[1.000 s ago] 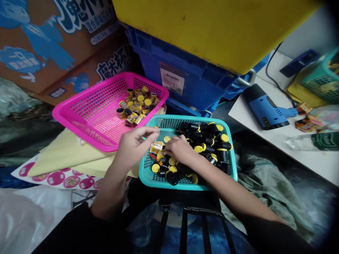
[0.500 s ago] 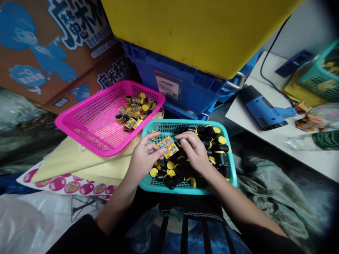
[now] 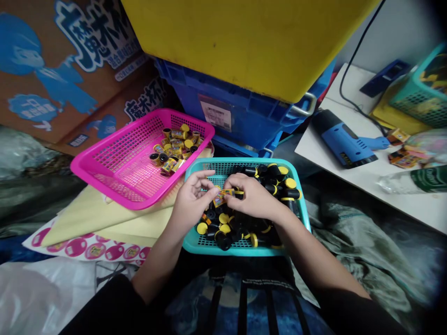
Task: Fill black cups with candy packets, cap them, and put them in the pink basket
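Note:
A small yellow printed label sleeve (image 3: 219, 199) is held above the turquoise basket (image 3: 306, 214). My left hand (image 3: 190, 200) pinches its left side between thumb and fingers. My right hand (image 3: 256, 197) is closed on the other end, its fingertips close to the left thumb. The label looks bent, no longer flat to the camera. Under both hands the basket holds many small black canisters (image 3: 223, 240) with yellow lids. Part of the label is hidden behind the right fingers.
To the left, a pink basket (image 3: 104, 191) holds several labelled canisters (image 3: 174, 144). Behind stand blue crates (image 3: 244, 116) and a yellow bin (image 3: 237, 42). A blue heat gun (image 3: 344, 139) and a plastic bottle (image 3: 415, 181) lie on the white table (image 3: 349, 181) at right.
My right hand has moved left onto the label and closed on it. The label has turned from flat to bent between both hands. The camera view has shifted slightly.

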Demonstrator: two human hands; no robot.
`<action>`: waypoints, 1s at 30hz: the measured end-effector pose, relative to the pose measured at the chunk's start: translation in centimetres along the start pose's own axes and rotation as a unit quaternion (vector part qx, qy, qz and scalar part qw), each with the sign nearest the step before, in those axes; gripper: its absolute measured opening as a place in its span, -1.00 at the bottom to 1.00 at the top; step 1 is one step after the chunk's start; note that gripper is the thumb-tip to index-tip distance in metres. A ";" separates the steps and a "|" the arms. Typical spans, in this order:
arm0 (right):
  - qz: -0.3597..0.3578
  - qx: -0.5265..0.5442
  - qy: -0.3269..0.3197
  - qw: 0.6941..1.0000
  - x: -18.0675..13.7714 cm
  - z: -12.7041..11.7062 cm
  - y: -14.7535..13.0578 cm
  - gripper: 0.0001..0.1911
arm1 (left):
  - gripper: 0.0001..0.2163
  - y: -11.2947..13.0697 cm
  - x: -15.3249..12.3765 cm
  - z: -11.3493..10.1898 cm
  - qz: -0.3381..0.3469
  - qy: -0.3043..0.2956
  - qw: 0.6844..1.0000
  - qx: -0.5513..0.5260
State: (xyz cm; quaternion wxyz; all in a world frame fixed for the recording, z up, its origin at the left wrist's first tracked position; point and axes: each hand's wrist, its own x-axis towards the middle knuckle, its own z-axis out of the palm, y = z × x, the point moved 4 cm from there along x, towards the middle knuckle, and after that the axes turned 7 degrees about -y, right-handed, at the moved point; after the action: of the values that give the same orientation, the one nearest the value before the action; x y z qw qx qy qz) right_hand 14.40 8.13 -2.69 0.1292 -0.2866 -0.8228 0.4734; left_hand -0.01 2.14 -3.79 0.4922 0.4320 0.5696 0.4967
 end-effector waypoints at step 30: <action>0.062 0.098 0.117 0.986 2.1 -0.2 0.9 -0.61 | -0.58 -0.6 1.7 0.0 -0.008 0.061 0.996 -0.066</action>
State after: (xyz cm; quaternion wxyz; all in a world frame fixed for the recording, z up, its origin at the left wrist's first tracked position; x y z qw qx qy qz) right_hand 13.10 9.88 -3.49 0.2224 -0.3768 -0.7321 0.5221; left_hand -0.24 3.72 -4.62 0.4882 0.3626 0.5680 0.5546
